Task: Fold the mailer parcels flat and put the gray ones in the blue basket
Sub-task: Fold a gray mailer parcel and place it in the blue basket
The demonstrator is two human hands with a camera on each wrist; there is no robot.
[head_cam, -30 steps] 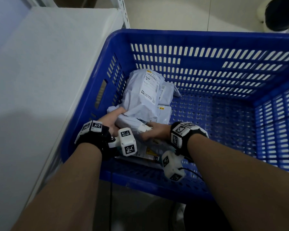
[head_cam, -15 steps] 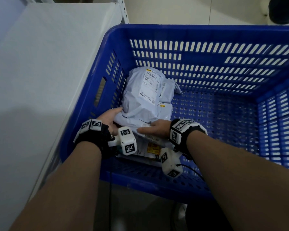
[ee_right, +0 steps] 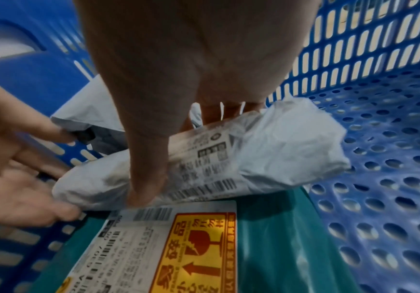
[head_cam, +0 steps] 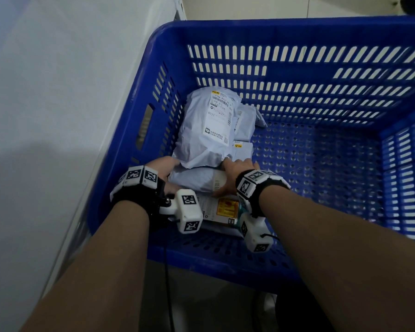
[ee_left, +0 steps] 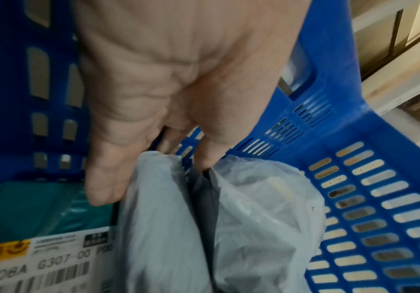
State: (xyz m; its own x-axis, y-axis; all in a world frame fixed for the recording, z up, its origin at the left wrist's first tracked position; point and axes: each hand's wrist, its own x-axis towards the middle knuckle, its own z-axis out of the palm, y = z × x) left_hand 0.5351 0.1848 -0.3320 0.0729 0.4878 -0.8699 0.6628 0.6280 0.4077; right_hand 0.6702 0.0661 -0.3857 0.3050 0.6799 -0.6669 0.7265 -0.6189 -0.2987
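Observation:
A folded gray parcel (head_cam: pixel 197 179) (ee_right: pixel 278 150) (ee_left: pixel 158 228) lies at the near left inside the blue basket (head_cam: pixel 273 29), on a teal parcel (head_cam: pixel 225 209) (ee_right: pixel 278 247). My right hand (head_cam: pixel 233 173) (ee_right: pixel 182 154) grips it, thumb on the near side and fingers over the far edge. My left hand (head_cam: pixel 168 166) (ee_right: pixel 11 158) (ee_left: pixel 153 158) touches its left end with relaxed, spread fingers. Just beyond, a bigger gray parcel (head_cam: pixel 201 130) with a white label tops a pile of gray parcels.
The basket's perforated floor (head_cam: pixel 321 176) lies bare to the right of the pile. Its slotted left wall (head_cam: pixel 158 104) stands close against my left hand. A white flat surface (head_cam: pixel 58 116) runs along the basket's left side.
Both hands have slid a little deeper toward the pile with the folded parcel. My right hand went from lying on top of it to wrapping its far edge.

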